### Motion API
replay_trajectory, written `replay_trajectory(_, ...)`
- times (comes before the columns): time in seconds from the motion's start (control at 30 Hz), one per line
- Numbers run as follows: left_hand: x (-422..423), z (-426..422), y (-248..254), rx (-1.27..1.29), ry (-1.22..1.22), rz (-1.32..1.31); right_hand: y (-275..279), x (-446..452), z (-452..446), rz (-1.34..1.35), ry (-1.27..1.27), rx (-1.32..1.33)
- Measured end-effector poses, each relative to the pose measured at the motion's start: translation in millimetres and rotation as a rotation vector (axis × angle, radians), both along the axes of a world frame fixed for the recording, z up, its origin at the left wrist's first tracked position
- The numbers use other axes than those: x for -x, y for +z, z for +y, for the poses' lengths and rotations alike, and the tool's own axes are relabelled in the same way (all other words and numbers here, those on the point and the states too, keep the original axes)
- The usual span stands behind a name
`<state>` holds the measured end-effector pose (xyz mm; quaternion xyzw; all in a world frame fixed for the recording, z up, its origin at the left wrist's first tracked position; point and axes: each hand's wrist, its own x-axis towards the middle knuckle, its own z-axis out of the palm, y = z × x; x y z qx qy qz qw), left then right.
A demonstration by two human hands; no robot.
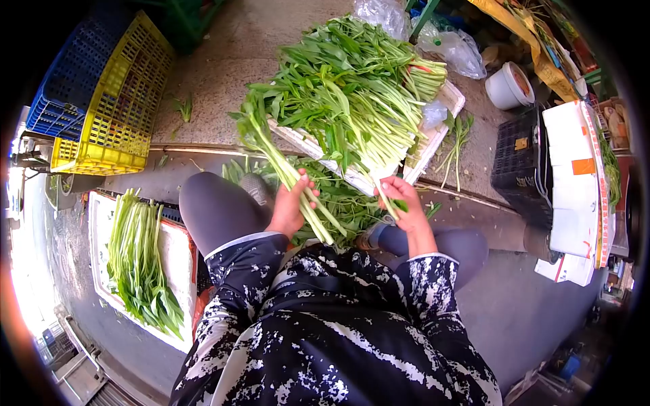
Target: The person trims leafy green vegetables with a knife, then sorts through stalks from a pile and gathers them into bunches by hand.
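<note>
My left hand (pixel 291 206) is closed round a small bunch of green stalks (pixel 276 161), its leafy ends pointing up and away and its pale cut ends towards me. To the right, my right hand (pixel 401 206) pinches a stem with a small leaf beside the fingers. A large heap of leafy greens (pixel 338 81) lies in front of both hands on a white foam tray (pixel 450 101), stalks towards the lower right. Loose leaves and stems (pixel 338 203) lie on the ground between my legs, partly behind my hands.
Yellow crate (pixel 122 101) and blue crate (pixel 74 74) at upper left. A foam box (pixel 183 254) with bundled greens (pixel 139 264) at left. White bucket (pixel 509 86), black crate (pixel 521 162) and white foam box (pixel 575 176) at right. Plastic bags (pixel 457 53) behind the heap.
</note>
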<state>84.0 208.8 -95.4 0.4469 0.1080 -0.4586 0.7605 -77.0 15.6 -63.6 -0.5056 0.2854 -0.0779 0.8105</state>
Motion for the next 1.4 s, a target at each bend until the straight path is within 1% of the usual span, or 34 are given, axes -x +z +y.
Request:
replay_trajectory(0.03, 3, -2, 0, 0.002, -0.015, -0.013, 1, 2, 10, -0.048, -0.039, -0.142)
replay_trajectory(0.07, 6, -4, 0, 0.002, -0.016, -0.009, -14, 4, 18, -0.156, -0.025, -0.301)
replay_trajectory(0.13, 10, -7, 0, 0.066, -0.104, -0.023, -17, 2, 41, -0.234, 0.004, -0.487)
replay_trajectory(0.17, 13, -7, 0, 0.054, -0.120, -0.033, -20, 0, 48, -0.179, 0.021, -0.463)
replay_trajectory(0.2, 16, -6, 3, 0.058, -0.134, -0.024, -20, -3, 54, -0.134, 0.069, -0.368)
replay_trajectory(0.27, 19, -5, 9, 0.097, -0.165, -0.031, -25, -9, 61, -0.004, 0.054, -0.157)
replay_trajectory(0.3, 20, -4, 8, 0.095, -0.166, -0.033, -28, -11, 63, -0.006, 0.053, -0.158)
replay_trajectory(0.37, 22, -3, 0, -0.062, -0.163, -0.103, -35, -13, 67, 0.017, 0.100, 0.119)
replay_trajectory(0.4, 22, -3, -3, -0.062, -0.164, -0.104, -35, -13, 68, 0.016, 0.098, 0.119)
replay_trajectory(0.47, 23, -2, -9, -0.069, -0.137, -0.133, -34, -13, 67, 0.077, 0.220, 0.387)
replay_trajectory(0.5, 25, -2, -7, -0.099, -0.129, -0.131, -35, -14, 66, 0.106, 0.272, 0.426)
replay_trajectory(0.53, 24, -1, -7, -0.098, -0.130, -0.132, -35, -15, 65, 0.106, 0.272, 0.427)
replay_trajectory(0.6, 22, 0, -8, -0.103, -0.171, -0.158, -38, -20, 61, 0.252, 0.336, 0.576)
replay_trajectory(0.63, 23, 0, -8, -0.103, -0.169, -0.159, -41, -25, 59, 0.250, 0.338, 0.577)
replay_trajectory(0.7, 25, -2, -7, -0.035, -0.155, -0.149, -43, -37, 59, 0.367, 0.291, 0.507)
replay_trajectory(0.73, 25, -2, -6, -0.032, -0.159, -0.151, -41, -42, 62, 0.366, 0.287, 0.509)
replay_trajectory(0.8, 25, -1, -2, -0.108, -0.215, -0.233, -40, -52, 70, 0.217, 0.132, 0.241)
replay_trajectory(0.83, 25, -1, 7, -0.074, -0.212, -0.203, -48, -57, 72, 0.061, 0.119, 0.362)
replay_trajectory(0.87, 24, -1, 2, -0.074, -0.213, -0.203, -50, -55, 70, 0.061, 0.118, 0.362)
replay_trajectory(0.93, 19, 0, -3, -0.082, -0.075, -0.228, -43, -52, 69, 0.233, 0.126, 0.594)
replay_trajectory(0.97, 13, 2, -6, -0.087, -0.057, -0.264, -45, -48, 72, 0.252, 0.148, 0.637)
replay_trajectory(1.0, 10, 2, 0, -0.158, -0.046, -0.275, -28, -42, 75, 0.284, 0.254, 0.699)
replay_trajectory(1.07, 4, 2, 10, -0.214, 0.119, -0.300, -45, -25, 77, 0.340, 0.482, 0.755)
replay_trajectory(1.13, -14, 8, 21, -0.199, 0.217, -0.355, -41, -10, 72, 0.382, 0.686, 0.833)
replay_trajectory(1.17, -20, 9, 22, -0.151, 0.256, -0.348, -34, -11, 60, 0.521, 0.915, 0.780)
replay_trajectory(1.2, -24, 11, 33, -0.105, 0.296, -0.340, -29, -13, 52, 0.555, 0.926, 0.852)
replay_trajectory(1.27, -28, 16, 46, -0.084, 0.287, -0.397, 1, -36, 32, 0.667, 0.596, 0.842)
replay_trajectory(1.33, -29, 19, 56, -0.087, 0.288, -0.415, 2, -61, -7, 0.686, 0.321, 0.872)
replay_trajectory(1.4, -28, 22, 65, -0.018, 0.269, -0.369, -45, -74, -35, 0.644, 0.054, 1.372)
